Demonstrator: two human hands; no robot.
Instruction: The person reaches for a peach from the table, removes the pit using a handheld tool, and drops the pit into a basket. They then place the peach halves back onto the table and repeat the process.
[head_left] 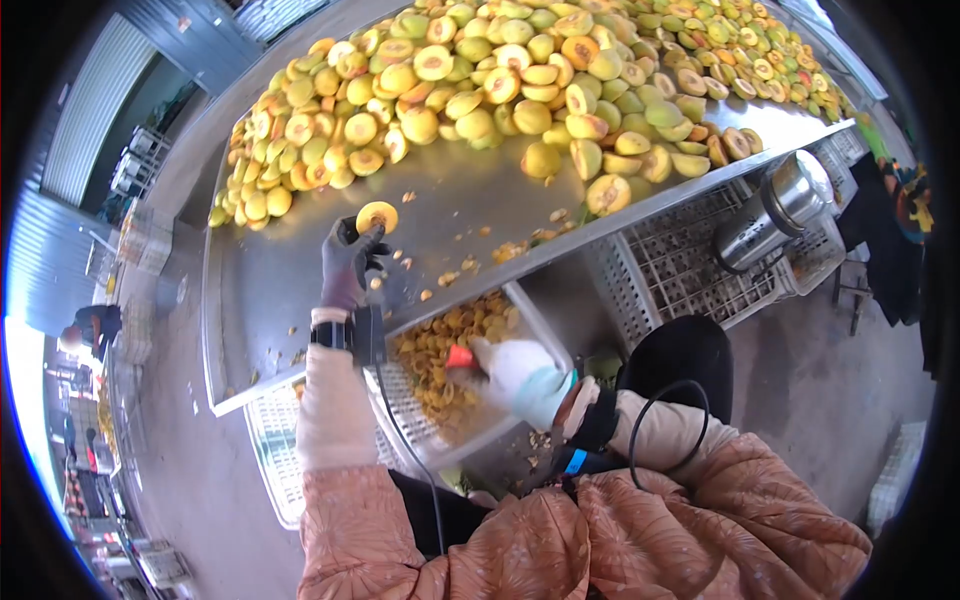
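- While the peach half (377,216) sits at the tips of the left hand (349,265), above the bare steel of the table (290,300) and just short of the heap of halved fruit (520,90), its cut face looks turned up and toward the camera; whether the pit is in it cannot be told.
- Judged from this, the step in hand is pitting one half at a time, and it goes best with the half kept steady and cut side up, so the tool meets the pit squarely and the flesh is not crushed.
- Fingers (365,240) of the dark-gloved left hand are curled closed around the lower edge of the half, gripping it lightly.
- Over the clear plastic tray (545,330), which hangs below the table edge and holds a layer of pits and scraps (440,360), the white-gloved right hand (510,375) is closed around a small tool with a red tip (459,356).
- A safe guess is that the tool should be shaken clean over the tray before it comes up to the fruit.
- Loose scraps (480,255) lie along the table edge.
- Further right, a steel flask (775,210) lies on white crates (680,265).
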